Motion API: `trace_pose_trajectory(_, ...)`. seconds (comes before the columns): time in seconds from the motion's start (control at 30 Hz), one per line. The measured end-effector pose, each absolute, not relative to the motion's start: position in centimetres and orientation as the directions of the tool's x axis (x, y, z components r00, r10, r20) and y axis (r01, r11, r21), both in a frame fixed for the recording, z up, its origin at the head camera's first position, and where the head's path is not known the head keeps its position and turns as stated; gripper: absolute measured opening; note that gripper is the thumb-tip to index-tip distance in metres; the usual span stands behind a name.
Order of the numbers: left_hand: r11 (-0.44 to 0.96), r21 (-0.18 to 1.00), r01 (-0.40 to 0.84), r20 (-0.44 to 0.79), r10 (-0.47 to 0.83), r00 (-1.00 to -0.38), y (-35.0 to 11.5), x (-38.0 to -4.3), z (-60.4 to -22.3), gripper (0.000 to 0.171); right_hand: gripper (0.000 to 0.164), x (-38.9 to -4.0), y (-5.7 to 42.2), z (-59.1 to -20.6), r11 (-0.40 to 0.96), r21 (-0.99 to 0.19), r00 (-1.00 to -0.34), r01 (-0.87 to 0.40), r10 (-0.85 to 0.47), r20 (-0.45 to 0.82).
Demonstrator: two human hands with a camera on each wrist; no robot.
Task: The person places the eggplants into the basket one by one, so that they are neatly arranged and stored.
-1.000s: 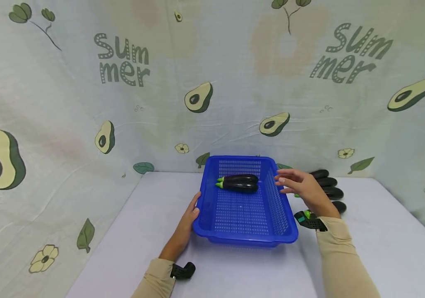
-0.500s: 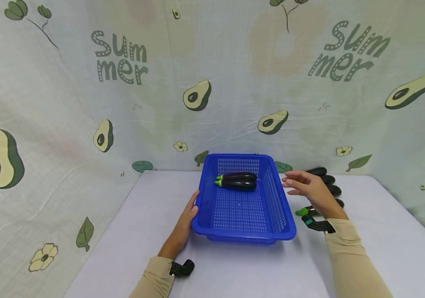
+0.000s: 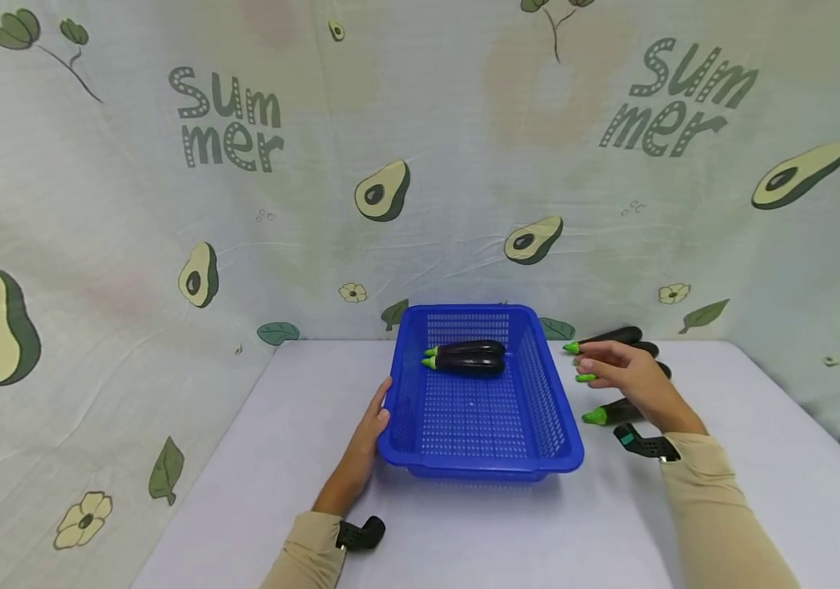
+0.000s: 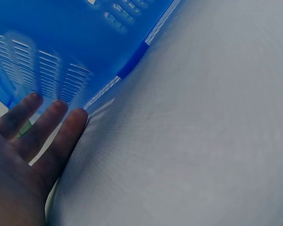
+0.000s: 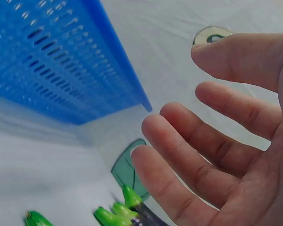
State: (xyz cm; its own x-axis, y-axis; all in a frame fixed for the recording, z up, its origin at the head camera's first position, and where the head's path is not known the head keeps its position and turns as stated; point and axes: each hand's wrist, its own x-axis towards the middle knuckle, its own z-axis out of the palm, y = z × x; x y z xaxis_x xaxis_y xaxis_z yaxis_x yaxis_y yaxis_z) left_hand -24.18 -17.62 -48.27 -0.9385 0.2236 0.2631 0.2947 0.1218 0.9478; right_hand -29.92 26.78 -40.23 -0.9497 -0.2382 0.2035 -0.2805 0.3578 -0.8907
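Note:
A blue perforated plastic basket (image 3: pixel 474 417) stands mid-table, with two dark purple eggplants (image 3: pixel 469 363) side by side near its far end. My left hand (image 3: pixel 362 450) is at the basket's left side; in the left wrist view its extended fingers (image 4: pixel 68 134) touch the slotted wall. To the right of the basket, my right hand (image 3: pixel 633 383) hovers over several more eggplants (image 3: pixel 617 411), partly covering them. Nothing is between its parted fingers (image 5: pixel 198 174). Green stem ends (image 5: pixel 114 216) show below that hand in the right wrist view.
A white cloth (image 3: pixel 272 425) covers the table. Behind it hangs a fabric backdrop (image 3: pixel 449 164) printed with avocados, leaves and lettering, close to the basket's far rim. The loose eggplants lie in a rough row near the table's back right.
My right hand has moved right, away from the basket's right rim and over the loose eggplants, uncovering their green stems. My left hand stays at the basket.

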Motion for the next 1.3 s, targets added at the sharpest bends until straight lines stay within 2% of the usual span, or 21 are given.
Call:
trace_pose_trajectory(0.3, 0.135, 0.950, 0.281, 0.245, 0.237, -0.940, -17.4, -24.0, -48.4, 0.054, 0.059, -28.6, 29.3, -40.1, 0.502, -0.835, -0.971, -0.224, -0.191, 0.146)
trace_pose_trajectory(0.67, 0.150, 0.947, 0.284, 0.251, 0.209, -0.945, -17.9, -24.0, -48.5, 0.053, 0.056, -28.5, 31.8, -40.5, 0.522, -0.823, -0.974, -0.224, -0.138, 0.178)
trace_pose_trajectory(0.87, 0.159, 0.947, 0.278, 0.240, 0.224, -0.945, -17.7, -24.0, -48.3, 0.053, 0.053, -28.0, 33.9, -40.9, 0.546, -0.806, -0.971, -0.229, -0.064, 0.232)
trace_pose_trajectory(1.03, 0.149, 0.946, 0.288, 0.251, 0.230, -0.940, -17.8, -24.1, -48.1, 0.053, 0.051, -27.9, 34.8, -41.0, 0.505, -0.821, -0.959, -0.265, -0.047, 0.281)
trace_pose_trajectory(1.3, 0.153, 0.941, 0.302, 0.261, 0.239, -0.935, -17.8, -24.1, -48.4, 0.053, 0.058, -27.8, 35.5, -41.7, 0.570, -0.789, -0.966, -0.231, -0.035, 0.257)
